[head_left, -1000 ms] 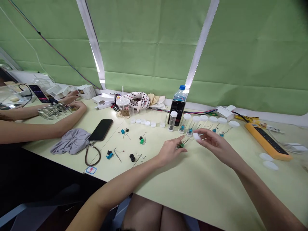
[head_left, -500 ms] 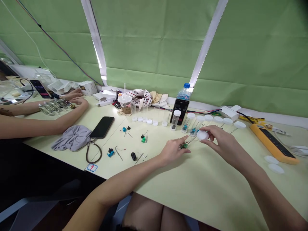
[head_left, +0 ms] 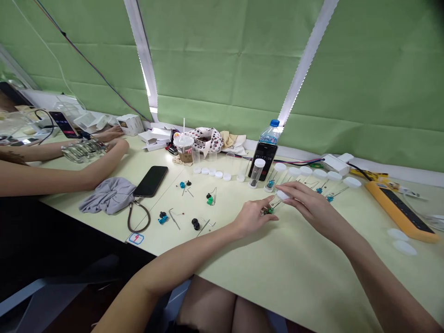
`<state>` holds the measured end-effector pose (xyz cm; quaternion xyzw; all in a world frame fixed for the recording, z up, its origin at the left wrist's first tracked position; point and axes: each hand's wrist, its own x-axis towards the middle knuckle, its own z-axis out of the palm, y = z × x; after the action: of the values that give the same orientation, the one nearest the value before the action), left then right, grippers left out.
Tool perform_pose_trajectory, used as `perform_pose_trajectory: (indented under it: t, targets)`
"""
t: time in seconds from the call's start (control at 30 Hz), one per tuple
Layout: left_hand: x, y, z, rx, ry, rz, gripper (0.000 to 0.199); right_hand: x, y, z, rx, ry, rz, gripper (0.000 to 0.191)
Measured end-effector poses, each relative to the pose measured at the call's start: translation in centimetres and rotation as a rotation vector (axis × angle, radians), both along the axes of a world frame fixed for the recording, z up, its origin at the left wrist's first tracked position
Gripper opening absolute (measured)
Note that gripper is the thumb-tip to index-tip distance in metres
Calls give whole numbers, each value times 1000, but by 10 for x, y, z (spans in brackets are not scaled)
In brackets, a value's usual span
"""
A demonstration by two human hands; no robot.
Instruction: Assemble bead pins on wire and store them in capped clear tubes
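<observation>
In the head view, my left hand [head_left: 255,215] is closed around the lower end of a tilted clear tube. A green part [head_left: 268,210] and a thin metal rod show inside that tube. My right hand [head_left: 307,203] grips a white cap [head_left: 283,195] at the tube's upper end; whether the cap is fully seated cannot be made out. Just behind my hands stands a row of capped clear tubes, among them a tube with a dark part [head_left: 255,174] and one with a blue part [head_left: 270,185].
Small groups of parts, such as a black piece [head_left: 195,224] and a green piece [head_left: 210,200], lie to the left. Several loose white caps [head_left: 218,175] sit behind them. An orange power strip [head_left: 398,210] lies right. A co-worker's forearms [head_left: 79,178] rest at far left.
My right hand has moved left with the white cap, bringing it onto or against the tube's end. The left hand stays around the tube. The view has shifted slightly.
</observation>
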<state>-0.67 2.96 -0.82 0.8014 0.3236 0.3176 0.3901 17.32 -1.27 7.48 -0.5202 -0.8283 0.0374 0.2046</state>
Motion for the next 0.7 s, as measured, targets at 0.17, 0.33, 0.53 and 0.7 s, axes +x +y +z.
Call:
perform_pose_trajectory:
  t: [0.17, 0.33, 0.53, 0.7]
  targets:
    - [-1, -2, 2, -6, -2, 3, 62, -10, -1, -30, 163, 120, -12, 40]
    - [-1, -3, 5, -1, -14, -4, 53, -27, 0, -58, 358, 241, -54, 42]
    - [1, -2, 2, -32, -32, 22, 43, -36, 8, -68, 452, 361, -59, 34]
    - [1, -1, 2, -25, -3, 45, 29, -43, 15, -74, 498, 496, -77, 30]
